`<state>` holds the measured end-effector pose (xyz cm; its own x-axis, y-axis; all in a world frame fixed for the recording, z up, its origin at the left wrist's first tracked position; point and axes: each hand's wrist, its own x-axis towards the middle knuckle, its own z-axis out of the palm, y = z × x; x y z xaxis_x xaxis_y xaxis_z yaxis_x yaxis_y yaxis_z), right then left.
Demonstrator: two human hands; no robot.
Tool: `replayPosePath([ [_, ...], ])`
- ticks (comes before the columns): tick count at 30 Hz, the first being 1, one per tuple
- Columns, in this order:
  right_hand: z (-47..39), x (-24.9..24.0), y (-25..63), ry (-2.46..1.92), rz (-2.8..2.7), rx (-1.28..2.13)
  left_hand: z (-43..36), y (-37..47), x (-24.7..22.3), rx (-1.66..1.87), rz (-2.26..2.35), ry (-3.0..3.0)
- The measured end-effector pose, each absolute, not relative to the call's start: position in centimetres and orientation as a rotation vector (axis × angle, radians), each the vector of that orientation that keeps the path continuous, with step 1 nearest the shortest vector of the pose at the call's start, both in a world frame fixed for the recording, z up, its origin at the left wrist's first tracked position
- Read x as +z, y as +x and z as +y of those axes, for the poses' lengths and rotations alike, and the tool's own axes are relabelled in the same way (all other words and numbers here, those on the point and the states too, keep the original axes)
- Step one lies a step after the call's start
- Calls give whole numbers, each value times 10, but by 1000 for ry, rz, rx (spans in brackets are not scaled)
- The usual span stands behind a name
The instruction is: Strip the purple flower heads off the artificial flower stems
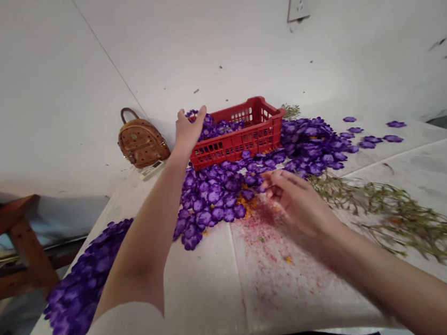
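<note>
My left hand (189,130) is stretched out over the left end of a red plastic basket (241,146). Its thumb and fingers are spread apart, with purple artificial flowers (223,128) in the basket right by them. Part of the fingers is hidden behind the hand. My right hand (297,196) hovers above the table, just right of a heap of loose purple fabric petals (214,193). Its fingers are loosely bent and slightly blurred, and I see nothing between them. Below them lie yellow bits (249,203) and pink crumbs (269,237).
Thin green artificial stems (406,211) lie at the right. More purple petals (311,141) are piled right of the basket, and another pile (85,282) covers the left table edge. A brown backpack-shaped bag (143,141) stands by the wall. A wooden stool (25,238) is at the left.
</note>
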<state>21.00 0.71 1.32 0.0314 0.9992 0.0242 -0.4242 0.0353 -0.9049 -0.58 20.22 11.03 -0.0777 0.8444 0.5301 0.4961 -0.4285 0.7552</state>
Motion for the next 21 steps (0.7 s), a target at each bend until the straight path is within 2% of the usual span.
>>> replayPosePath([
  [2, 12, 24, 229, -866, -871, 1160, 187, 16, 93, 1438, 1402, 1933],
  [6, 13, 37, 263, -901, -912, 869, 131, 86, 38, 1024, 883, 2184],
  [8, 6, 34, 272, -1025, -1029, 729, 114, 119, 14, 986, 688, 2305],
  [13, -20, 6, 279, -1306, -1615, 441, 109, 146, -8, 802, 782, 2352],
  [21, -28, -31, 285, -1358, -2043, 238, 91, 94, -5, 945, 1074, 2011],
])
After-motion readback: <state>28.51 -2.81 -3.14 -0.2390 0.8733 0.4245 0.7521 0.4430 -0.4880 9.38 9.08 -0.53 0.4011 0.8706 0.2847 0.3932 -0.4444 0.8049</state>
